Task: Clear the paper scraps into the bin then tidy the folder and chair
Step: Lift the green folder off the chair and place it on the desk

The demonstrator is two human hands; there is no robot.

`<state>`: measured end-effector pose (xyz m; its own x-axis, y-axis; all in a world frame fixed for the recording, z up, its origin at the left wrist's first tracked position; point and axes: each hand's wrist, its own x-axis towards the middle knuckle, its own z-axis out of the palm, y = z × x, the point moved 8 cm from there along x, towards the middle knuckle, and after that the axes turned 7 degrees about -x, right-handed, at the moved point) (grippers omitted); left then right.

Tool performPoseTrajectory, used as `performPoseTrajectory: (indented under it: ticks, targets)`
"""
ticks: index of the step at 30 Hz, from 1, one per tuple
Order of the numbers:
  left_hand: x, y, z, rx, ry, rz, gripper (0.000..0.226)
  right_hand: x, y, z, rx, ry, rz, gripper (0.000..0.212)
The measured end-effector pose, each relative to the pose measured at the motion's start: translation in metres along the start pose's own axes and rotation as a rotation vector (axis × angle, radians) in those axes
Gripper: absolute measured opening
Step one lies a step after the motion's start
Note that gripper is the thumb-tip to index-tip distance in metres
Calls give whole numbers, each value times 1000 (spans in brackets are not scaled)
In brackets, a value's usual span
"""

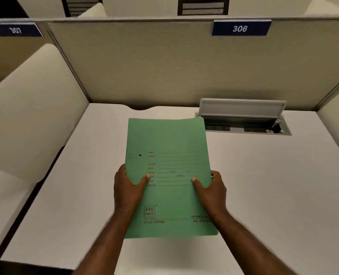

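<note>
The step in hand appears to be the tidying of the folder point(169, 171): no paper scraps show anywhere on the white surface point(273, 185), and neither a bin nor a chair is in view, so the clearing step is judged complete, though this cannot be confirmed from here. The green folder, closed and printed side up, sits in the centre of the frame, its long axis running toward the partition point(144, 62) at the top. The left hand point(127, 188) is closed on its left edge, thumb pressed on the cover and fingers hidden beneath; the right hand point(210, 192) grips the right edge in the same fashion. Both hands hold the lower half, leaving the upper half unsupported. A soft shadow under the near edge suggests the folder is raised slightly off the surface rather than lying flat, but contact at the far end cannot be ruled out. The next move calls for lowering it squarely onto the surface, edges parallel to the front, clear of the open cable tray point(244, 120) at the right of centre, then releasing both hands together.
</note>
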<state>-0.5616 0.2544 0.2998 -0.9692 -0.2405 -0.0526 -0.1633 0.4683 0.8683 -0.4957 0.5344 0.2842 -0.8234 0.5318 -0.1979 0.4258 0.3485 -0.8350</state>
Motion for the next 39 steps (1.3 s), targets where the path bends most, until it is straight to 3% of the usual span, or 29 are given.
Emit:
performPoseTrajectory:
  ticks: [6, 16, 19, 23, 30, 39]
  targets:
    - [94, -10, 50, 100, 49, 10, 89, 96, -8, 53, 11, 8, -9, 37]
    - [209, -81, 145, 202, -127, -122, 70, 218, 53, 143, -82, -29, 138, 29]
    - [237, -86, 162, 235, -139, -113, 68, 245, 54, 160, -84, -45, 142, 39]
    - [266, -94, 186, 306, -187, -120, 79, 266, 49, 176, -147, -42, 90, 70]
    - [280, -98, 217, 483, -215, -70, 98, 280, 46, 199, -336, -112, -19, 69]
    - [267, -92, 213, 453, -214, -42, 94, 269, 47, 197, -369, -145, -112, 77]
